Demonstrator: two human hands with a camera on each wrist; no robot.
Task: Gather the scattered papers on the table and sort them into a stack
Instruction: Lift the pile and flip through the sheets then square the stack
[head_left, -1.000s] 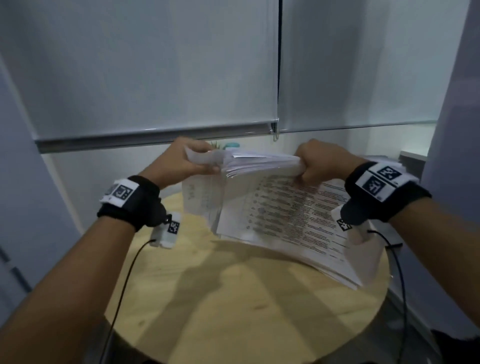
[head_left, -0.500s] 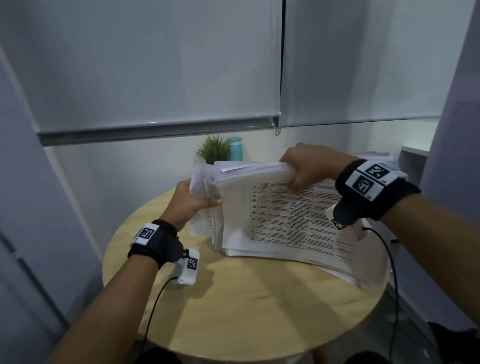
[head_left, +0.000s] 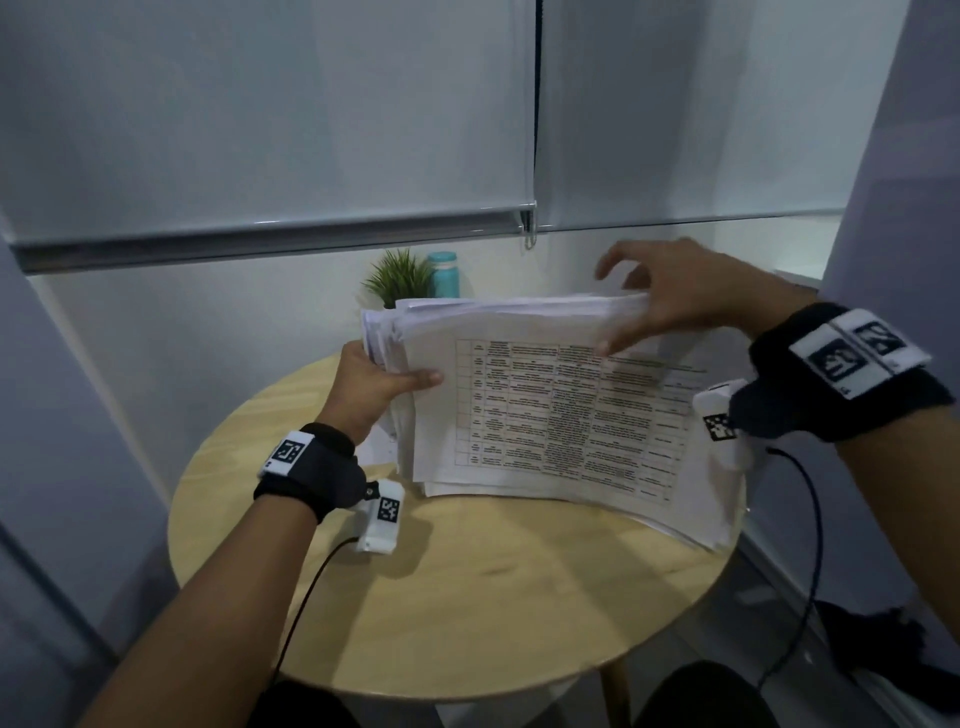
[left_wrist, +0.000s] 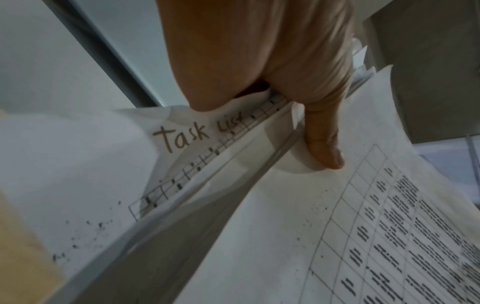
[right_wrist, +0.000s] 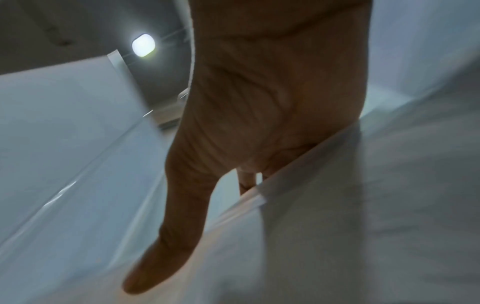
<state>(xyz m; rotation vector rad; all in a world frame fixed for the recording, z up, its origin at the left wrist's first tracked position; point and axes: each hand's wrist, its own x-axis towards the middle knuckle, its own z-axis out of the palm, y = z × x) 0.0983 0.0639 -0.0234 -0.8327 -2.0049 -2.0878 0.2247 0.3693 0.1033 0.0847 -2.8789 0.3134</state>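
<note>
Paper stack (head_left: 545, 415): thick sheaf of white sheets, lower long edge resting on the round wooden table (head_left: 467, 597) toward 2 o'clock, top tilted away. Front sheet (head_left: 561, 410) carries a ruled grid of small print. Left edges ragged, unaligned. Lower right corner at the rim, 3 o'clock. One inner sheet (left_wrist: 182, 139) is headed "Task List", seemingly above music notation.

Office corner (roller blinds (head_left: 260, 130), round table (head_left: 467, 597))
</note>
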